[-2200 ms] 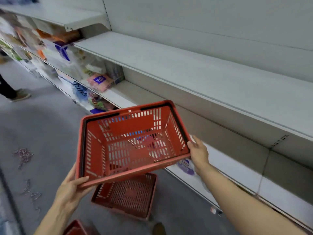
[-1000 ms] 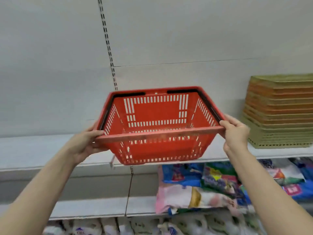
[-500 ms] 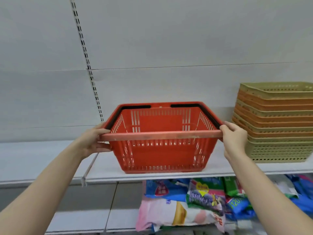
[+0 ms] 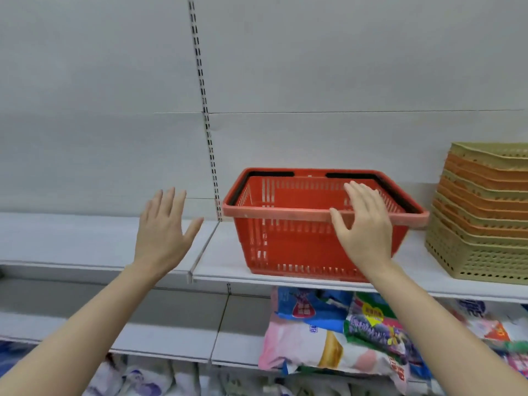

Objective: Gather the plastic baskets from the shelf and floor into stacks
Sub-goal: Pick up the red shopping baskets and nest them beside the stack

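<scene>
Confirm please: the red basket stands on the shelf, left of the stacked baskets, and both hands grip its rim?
Not quite. In the head view the red basket stands on the shelf, left of the stacked baskets, but both hands are open: left hand beside it, right hand in front.

Both bare forearms reach forward and upward from the lower corners of the frame, the left arm rising from the bottom left and the right arm from the bottom right. The left hand is raised with its back to the camera, fingers straight and slightly spread, thumb angled out to the right, holding nothing. The right hand is likewise flat and empty, fingers extended upward and leaning a little left, thumb splayed toward the left
</scene>
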Tool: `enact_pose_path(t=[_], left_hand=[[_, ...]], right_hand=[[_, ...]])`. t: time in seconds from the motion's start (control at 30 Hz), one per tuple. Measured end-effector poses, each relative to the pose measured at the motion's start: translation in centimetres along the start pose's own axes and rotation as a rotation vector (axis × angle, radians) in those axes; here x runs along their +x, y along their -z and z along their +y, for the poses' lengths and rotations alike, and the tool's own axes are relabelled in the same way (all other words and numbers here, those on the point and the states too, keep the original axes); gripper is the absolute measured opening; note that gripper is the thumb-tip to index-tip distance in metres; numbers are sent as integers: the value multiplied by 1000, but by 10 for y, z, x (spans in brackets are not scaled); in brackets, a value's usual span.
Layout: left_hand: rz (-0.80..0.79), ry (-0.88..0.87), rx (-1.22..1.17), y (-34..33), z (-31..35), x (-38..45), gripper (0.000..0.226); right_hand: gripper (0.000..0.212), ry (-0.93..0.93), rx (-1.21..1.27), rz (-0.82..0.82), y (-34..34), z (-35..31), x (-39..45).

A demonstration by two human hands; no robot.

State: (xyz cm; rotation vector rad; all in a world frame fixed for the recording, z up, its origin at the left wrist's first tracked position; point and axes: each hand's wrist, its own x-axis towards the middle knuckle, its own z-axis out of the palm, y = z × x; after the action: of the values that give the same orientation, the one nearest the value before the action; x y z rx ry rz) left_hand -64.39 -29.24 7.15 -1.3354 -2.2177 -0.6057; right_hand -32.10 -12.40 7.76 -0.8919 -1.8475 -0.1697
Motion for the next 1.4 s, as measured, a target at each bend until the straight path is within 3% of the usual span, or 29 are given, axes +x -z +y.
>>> enact_pose_path(t=[0.1, 0.4, 0.73, 0.97, 1.2, 1.4], left_hand=[[75, -12, 94, 24, -37, -30, 75], [-44, 196, 329, 55, -179, -165, 74], [-284, 703, 473, 24, -338, -353, 67], [-432, 1065, 457, -52, -399, -462, 69], [-598, 1260, 365, -170, -426, -572, 69], [-542, 1498, 138, -297, -453, -639, 69]], right_hand=[[51, 127, 98, -46, -24, -64, -18], [50, 263, 377, -292, -113, -240, -122], [50, 399, 562, -650, -214, -382, -274], [50, 488, 610, -826, -309, -423, -357], [51, 559, 549, -965, -400, -434, -477], [50, 600, 489, -990, -483, -423, -584]])
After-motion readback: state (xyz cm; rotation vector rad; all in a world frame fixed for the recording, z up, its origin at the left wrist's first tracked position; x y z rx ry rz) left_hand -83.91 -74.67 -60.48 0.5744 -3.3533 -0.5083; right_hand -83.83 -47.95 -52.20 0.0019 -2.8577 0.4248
